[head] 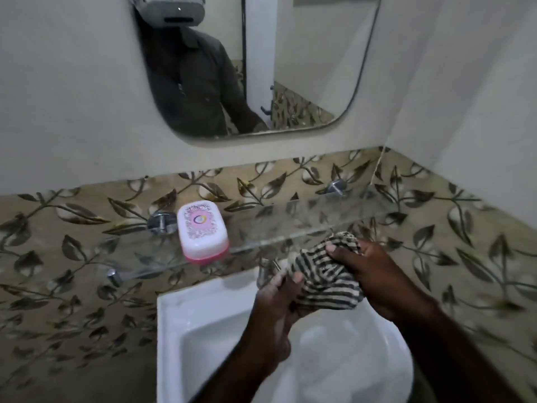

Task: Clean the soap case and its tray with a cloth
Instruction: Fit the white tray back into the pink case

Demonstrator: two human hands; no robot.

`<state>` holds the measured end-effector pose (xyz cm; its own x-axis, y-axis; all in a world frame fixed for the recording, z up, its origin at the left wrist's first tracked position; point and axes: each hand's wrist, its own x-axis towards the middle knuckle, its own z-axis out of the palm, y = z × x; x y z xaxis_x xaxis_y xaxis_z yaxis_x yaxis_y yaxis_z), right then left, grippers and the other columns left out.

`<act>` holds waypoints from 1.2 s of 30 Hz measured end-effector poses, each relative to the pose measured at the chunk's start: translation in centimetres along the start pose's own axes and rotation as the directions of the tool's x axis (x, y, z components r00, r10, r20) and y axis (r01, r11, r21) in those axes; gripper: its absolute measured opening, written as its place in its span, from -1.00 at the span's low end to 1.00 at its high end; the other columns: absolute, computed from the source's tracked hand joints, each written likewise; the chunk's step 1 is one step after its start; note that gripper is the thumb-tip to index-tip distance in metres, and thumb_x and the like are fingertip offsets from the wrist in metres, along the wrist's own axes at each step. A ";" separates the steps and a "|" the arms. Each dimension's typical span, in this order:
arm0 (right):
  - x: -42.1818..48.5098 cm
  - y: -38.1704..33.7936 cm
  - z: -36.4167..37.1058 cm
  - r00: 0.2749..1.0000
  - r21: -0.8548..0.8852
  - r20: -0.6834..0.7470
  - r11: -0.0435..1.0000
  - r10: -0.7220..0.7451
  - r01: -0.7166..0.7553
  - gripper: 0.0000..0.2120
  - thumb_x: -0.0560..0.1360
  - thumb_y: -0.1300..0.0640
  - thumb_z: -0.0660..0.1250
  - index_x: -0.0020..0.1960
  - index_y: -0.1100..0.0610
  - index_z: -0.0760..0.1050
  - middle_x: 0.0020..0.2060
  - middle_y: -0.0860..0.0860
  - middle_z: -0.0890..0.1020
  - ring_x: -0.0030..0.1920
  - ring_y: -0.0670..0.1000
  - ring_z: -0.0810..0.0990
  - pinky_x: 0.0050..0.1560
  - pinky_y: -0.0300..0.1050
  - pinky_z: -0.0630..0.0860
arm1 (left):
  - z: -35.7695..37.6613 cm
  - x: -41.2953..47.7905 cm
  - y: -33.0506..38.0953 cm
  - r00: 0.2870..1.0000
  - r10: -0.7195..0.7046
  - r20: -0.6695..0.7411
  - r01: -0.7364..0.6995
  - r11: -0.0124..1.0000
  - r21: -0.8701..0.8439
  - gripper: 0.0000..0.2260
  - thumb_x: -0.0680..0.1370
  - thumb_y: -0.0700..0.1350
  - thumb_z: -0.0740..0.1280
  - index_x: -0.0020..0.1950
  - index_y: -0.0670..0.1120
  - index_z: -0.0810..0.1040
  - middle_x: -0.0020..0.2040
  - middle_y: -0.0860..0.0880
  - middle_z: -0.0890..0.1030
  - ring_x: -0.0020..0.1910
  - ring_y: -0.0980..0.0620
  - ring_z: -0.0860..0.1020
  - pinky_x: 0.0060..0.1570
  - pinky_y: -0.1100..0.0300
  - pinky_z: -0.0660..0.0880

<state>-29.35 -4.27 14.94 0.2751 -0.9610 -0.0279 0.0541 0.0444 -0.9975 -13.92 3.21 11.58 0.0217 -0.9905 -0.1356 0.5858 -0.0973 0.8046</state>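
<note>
A white soap case with a pink patterned lid and a pink base stands closed on a clear glass shelf, towards its left half. Over the white sink, to the right of the case, both my hands hold a bunched striped cloth, black and beige. My left hand grips its lower left part. My right hand grips its upper right part. The hands are apart from the case.
A mirror hangs above the shelf and reflects a person with a headset. Chrome shelf brackets sit on the leaf-patterned tiled wall. A tap behind the cloth is mostly hidden. A wall corner closes the right side.
</note>
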 end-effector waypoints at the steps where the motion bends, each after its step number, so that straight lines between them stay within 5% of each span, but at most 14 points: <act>1: -0.1 0.6 -0.8 0.999 0.037 -0.012 0.999 0.030 -0.030 -0.80 0.54 0.21 0.32 0.08 0.33 0.57 -0.03 0.31 0.68 0.00 0.28 0.67 -0.05 0.01 0.62 | 0.1 0.2 0.0 0.999 -0.021 0.029 0.020 1.000 0.011 -0.74 0.42 -0.17 0.44 0.08 -0.21 0.63 0.01 -0.21 0.69 -0.07 -0.12 0.66 -0.04 0.03 0.61; 6: -1.0 3.0 -4.3 0.996 0.257 -0.006 0.963 0.089 -0.085 -0.66 0.53 0.06 0.33 0.13 0.33 0.57 0.04 0.32 0.66 0.06 0.25 0.67 -0.03 -0.01 0.62 | 1.0 2.4 -1.1 0.991 -0.122 0.056 0.111 0.981 0.161 -0.93 0.51 -0.23 0.40 -0.08 -0.20 0.54 -0.17 -0.19 0.64 -0.27 -0.06 0.60 -0.18 0.09 0.56; 8: -0.9 4.6 -5.0 0.986 0.256 -0.008 0.954 0.165 -0.157 -0.62 0.58 0.01 0.25 0.19 0.30 0.55 0.10 0.30 0.65 0.12 0.24 0.64 0.10 0.08 0.59 | 1.6 3.8 -2.1 0.998 -0.053 -0.018 0.056 0.945 0.322 -0.87 0.57 -0.24 0.33 -0.18 -0.21 0.53 -0.23 -0.18 0.59 -0.25 -0.05 0.54 -0.14 0.03 0.48; 10: -0.9 6.3 -6.0 0.969 0.175 -0.112 0.965 0.219 -0.197 -0.59 0.54 -0.07 0.28 0.29 0.16 0.49 0.15 0.22 0.64 0.10 0.22 0.64 0.10 0.15 0.57 | 2.2 4.7 -2.9 0.998 0.025 -0.050 -0.001 0.899 0.438 -0.81 0.60 -0.20 0.30 -0.18 -0.26 0.53 -0.25 -0.15 0.57 -0.21 -0.04 0.51 -0.09 0.01 0.44; 12: -1.4 7.6 -7.1 0.963 0.081 -0.223 0.987 0.153 -0.138 -0.56 0.45 -0.14 0.37 0.29 -0.06 0.46 0.13 0.01 0.65 0.05 0.13 0.67 -0.09 0.05 0.62 | 2.3 5.3 -3.3 0.999 0.052 -0.009 -0.040 0.852 0.523 -0.76 0.63 -0.14 0.26 -0.22 -0.18 0.50 -0.34 0.02 0.56 -0.30 0.09 0.50 -0.18 0.15 0.43; 14: -2.1 8.6 -7.9 0.990 0.002 -0.128 0.998 0.062 -0.062 -0.58 0.36 -0.18 0.49 0.19 -0.15 0.53 0.11 -0.16 0.65 0.05 0.02 0.67 -0.16 -0.11 0.61 | 2.2 5.9 -3.4 0.998 0.045 0.034 -0.057 0.784 0.618 -0.73 0.64 -0.11 0.24 -0.26 -0.10 0.44 -0.39 0.10 0.48 -0.36 0.15 0.43 -0.23 0.19 0.38; 16: -2.4 9.9 -8.4 0.997 -0.114 -0.018 0.991 0.071 -0.072 -0.60 0.30 -0.12 0.56 0.09 -0.09 0.60 0.19 -0.21 0.59 0.03 -0.03 0.67 -0.14 -0.15 0.60 | 2.2 6.4 -3.6 0.997 0.035 0.067 -0.072 0.723 0.687 -0.72 0.65 -0.11 0.22 -0.27 -0.08 0.40 -0.39 0.10 0.42 -0.37 0.16 0.38 -0.26 0.24 0.35; 21: -2.0 11.5 -8.3 0.998 -0.301 -0.025 0.951 0.062 -0.067 -0.82 0.43 0.24 0.49 -0.04 0.05 0.58 0.20 -0.02 0.57 0.04 -0.01 0.64 0.03 -0.02 0.61 | 2.1 7.2 -2.9 0.976 -0.065 0.208 -0.140 0.544 0.827 -0.71 0.65 -0.07 0.22 -0.27 -0.07 0.42 -0.38 0.09 0.42 -0.40 0.17 0.37 -0.32 0.27 0.33; 25: -1.8 11.3 -9.5 0.998 -0.416 0.068 0.908 -0.017 0.043 -0.88 0.50 0.17 0.42 -0.14 -0.03 0.53 0.12 -0.23 0.60 0.16 -0.21 0.55 0.13 -0.16 0.47 | 1.9 7.9 -2.2 0.949 -0.135 0.285 -0.199 0.443 0.874 -0.71 0.66 -0.09 0.21 -0.26 -0.10 0.39 -0.34 0.00 0.37 -0.36 0.08 0.35 -0.29 0.11 0.32; 29: -1.0 11.2 -10.4 0.995 -0.388 0.084 0.917 -0.062 0.090 -0.84 0.55 0.23 0.33 -0.16 0.03 0.46 -0.28 -0.09 0.59 -0.25 -0.15 0.55 -0.17 -0.15 0.48 | 1.9 8.3 -2.4 0.932 -0.181 0.315 -0.205 0.453 0.868 -0.69 0.67 -0.11 0.19 -0.24 -0.21 0.35 -0.34 -0.06 0.33 -0.38 0.08 0.30 -0.35 0.21 0.28; 32: -0.5 11.3 -11.0 0.994 -0.348 0.064 0.931 -0.089 0.106 -0.82 0.54 0.26 0.33 -0.15 0.01 0.50 -0.27 -0.07 0.61 -0.24 -0.13 0.57 -0.19 -0.24 0.48 | 2.0 8.9 -2.7 0.939 -0.198 0.282 -0.157 0.482 0.862 -0.68 0.67 -0.08 0.18 -0.23 -0.23 0.35 -0.38 0.02 0.32 -0.44 0.13 0.29 -0.41 0.26 0.28; 36: 0.8 12.4 -11.4 0.998 -0.434 0.033 0.898 -0.062 0.071 -0.86 0.54 0.19 0.36 -0.17 0.01 0.55 -0.22 -0.04 0.64 -0.15 0.03 0.61 -0.05 -0.05 0.52 | 2.2 10.1 -3.4 0.956 -0.201 0.211 -0.059 0.576 0.815 -0.67 0.66 -0.02 0.18 -0.20 -0.22 0.37 -0.35 -0.01 0.37 -0.43 0.11 0.33 -0.36 0.19 0.30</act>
<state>-39.39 -7.63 1.81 0.3025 -0.9524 0.0366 -0.3482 -0.1462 -0.9259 -17.46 -6.65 8.73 -0.2683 -0.9483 -0.1698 -0.3243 -0.0771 0.9428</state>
